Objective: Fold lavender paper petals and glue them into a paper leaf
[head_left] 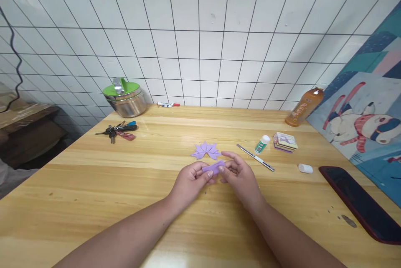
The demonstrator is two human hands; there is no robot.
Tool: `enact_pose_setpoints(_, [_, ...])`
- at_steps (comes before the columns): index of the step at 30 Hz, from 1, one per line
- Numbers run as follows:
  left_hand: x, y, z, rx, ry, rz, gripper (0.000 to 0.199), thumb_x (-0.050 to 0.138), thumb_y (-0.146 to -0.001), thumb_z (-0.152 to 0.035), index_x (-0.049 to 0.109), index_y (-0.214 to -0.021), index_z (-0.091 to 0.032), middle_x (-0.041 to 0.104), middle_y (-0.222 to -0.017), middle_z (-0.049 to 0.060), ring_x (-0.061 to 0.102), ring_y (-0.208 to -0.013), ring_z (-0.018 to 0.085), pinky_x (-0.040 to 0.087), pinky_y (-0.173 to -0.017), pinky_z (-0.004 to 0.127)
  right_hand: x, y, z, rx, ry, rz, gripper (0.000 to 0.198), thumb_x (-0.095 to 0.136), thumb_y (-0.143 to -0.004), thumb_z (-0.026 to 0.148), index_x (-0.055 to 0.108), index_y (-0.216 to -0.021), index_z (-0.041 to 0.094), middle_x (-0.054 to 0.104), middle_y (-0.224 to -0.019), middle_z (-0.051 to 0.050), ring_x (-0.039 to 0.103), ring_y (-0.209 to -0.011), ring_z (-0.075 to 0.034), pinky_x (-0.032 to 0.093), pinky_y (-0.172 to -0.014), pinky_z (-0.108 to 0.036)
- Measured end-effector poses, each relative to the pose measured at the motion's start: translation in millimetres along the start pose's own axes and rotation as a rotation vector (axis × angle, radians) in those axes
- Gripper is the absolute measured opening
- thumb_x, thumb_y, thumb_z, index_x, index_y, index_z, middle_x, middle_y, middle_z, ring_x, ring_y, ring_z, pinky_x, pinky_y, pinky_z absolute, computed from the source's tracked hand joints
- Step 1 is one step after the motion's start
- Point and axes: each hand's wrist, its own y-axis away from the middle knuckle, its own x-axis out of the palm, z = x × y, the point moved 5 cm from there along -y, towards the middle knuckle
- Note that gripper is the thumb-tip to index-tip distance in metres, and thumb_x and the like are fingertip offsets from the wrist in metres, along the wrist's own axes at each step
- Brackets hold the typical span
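Observation:
A small folded piece of purple paper (214, 167) is held just above the table between both hands. My left hand (192, 179) pinches its left end between thumb and fingers. At the other end, my right hand (239, 176) grips it with the thumb, its index finger stretched out toward the back. Right behind the hands lies a purple paper leaf shape (206, 150) with pointed lobes, flat on the wood. To the right of my right hand are a slim craft knife (255, 158) and a glue stick (262, 144).
Beyond the glue stick sit a stack of paper squares (285, 141), a white cap (305, 168), a phone (360, 201) and a tea bottle (305, 107). At the left are keys (120, 129) and a green-lidded metal pot (127, 100). A marker (168, 104) lies by the tiled wall (206, 42).

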Motion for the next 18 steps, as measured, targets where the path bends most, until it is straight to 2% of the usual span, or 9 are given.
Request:
enact_pose_setpoints(5, [-1.7,-2.2,5.3,-0.009,-0.026,0.005,0.03,0.067,-0.071,-0.04,0.062,-0.083,-0.013,0.07,-0.077,0.006,0.064,-0.069,0.016,0.049,-0.066,0.027,-1.4,-2.3,-5.8,0.045,0.035,0.023,0.031,0.066,-0.07,0.046,0.067,-0.078,0.016,0.066,-0.074,-0.006,0.059,-0.068,-0.017,0.052,-0.056,-0.027])
enact_pose_setpoints(18, [-2.4,-1.3,4.6,0.002,-0.015,-0.014,0.028,0.067,-0.071,-0.04,0.062,-0.076,-0.013,0.069,-0.069,0.005,0.063,-0.066,0.015,0.048,-0.065,0.027,-4.6,-2.6,-7.2,0.004,0.083,-0.01,0.028,0.064,-0.073,0.044,0.067,-0.078,0.017,0.067,-0.07,-0.003,0.056,-0.059,-0.013,0.048,-0.058,-0.025])
